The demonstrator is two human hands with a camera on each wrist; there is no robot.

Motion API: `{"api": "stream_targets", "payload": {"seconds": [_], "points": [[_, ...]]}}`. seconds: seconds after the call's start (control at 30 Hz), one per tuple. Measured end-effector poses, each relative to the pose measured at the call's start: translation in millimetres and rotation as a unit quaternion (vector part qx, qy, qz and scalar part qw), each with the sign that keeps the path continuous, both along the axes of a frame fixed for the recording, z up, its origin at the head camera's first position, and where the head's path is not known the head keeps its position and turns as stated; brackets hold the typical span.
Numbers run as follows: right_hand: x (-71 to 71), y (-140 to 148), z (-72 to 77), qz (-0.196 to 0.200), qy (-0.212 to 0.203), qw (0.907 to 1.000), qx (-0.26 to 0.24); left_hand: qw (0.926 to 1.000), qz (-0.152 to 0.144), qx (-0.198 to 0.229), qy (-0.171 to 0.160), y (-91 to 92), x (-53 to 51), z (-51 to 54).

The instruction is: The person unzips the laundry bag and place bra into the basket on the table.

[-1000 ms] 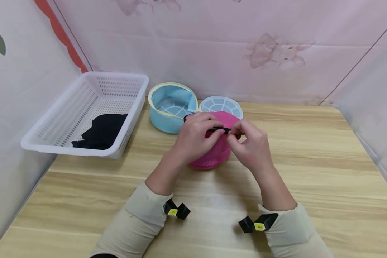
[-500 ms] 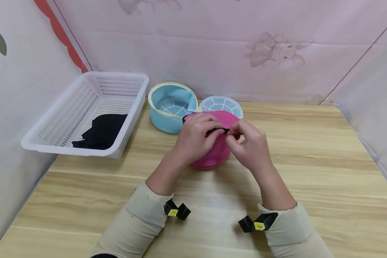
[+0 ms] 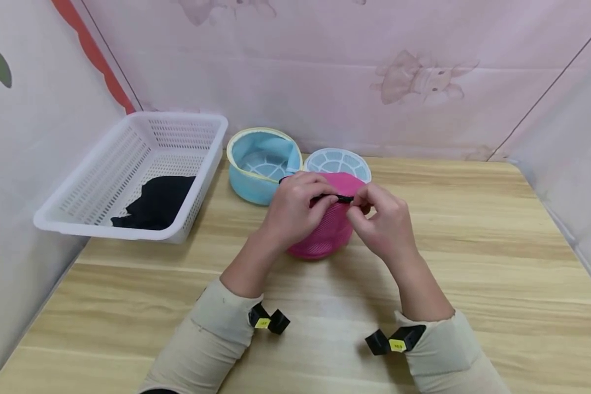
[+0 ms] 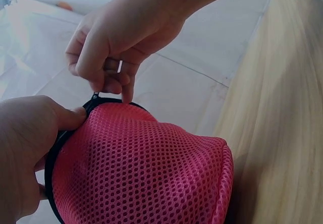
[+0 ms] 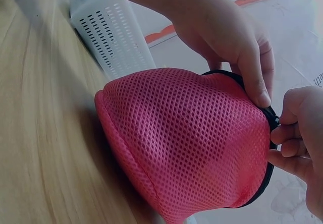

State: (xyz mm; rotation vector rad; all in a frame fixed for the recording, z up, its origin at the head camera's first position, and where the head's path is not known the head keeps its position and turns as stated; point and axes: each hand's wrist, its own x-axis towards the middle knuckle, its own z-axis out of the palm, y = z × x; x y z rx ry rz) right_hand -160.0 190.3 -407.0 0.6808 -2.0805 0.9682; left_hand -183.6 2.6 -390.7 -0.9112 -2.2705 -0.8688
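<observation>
A pink mesh laundry bag (image 3: 322,235) with a black zipper (image 3: 343,198) round its upper edge stands on the wooden table, between both hands. My left hand (image 3: 297,205) grips the zippered rim, its thumb on the near side and its fingers behind. In the left wrist view, the right hand (image 4: 126,37) pinches the small zipper pull (image 4: 95,96) at the rim. Close by, the left thumb (image 4: 70,118) presses on the black edge. From the other side, the right wrist view has the right hand's fingers (image 5: 290,133) at the rim and the mesh side (image 5: 186,133) bulging outward.
A white perforated basket (image 3: 103,232) at the left holds a black cloth (image 3: 160,200). Behind the bag stand an open blue mesh container (image 3: 253,189) with yellow trim and a round blue-and-white disc (image 3: 342,158). A printed wall sheet (image 3: 300,82) borders the table (image 3: 473,246) at the back.
The fingertips of the two hands stand slightly farther apart along the zipper, with a bit more of the black strip showing between them. The basket and blue container stay in place.
</observation>
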Motion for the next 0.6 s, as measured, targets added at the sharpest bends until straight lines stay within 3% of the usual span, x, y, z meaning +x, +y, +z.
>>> {"api": "stream_targets", "payload": {"seconds": [0.6], "points": [[-0.6, 3.4, 1.1, -0.013, -0.002, 0.9999, -0.011, 0.9994, 0.016, 0.001, -0.032, -3.1, -0.5, 1.1]]}}
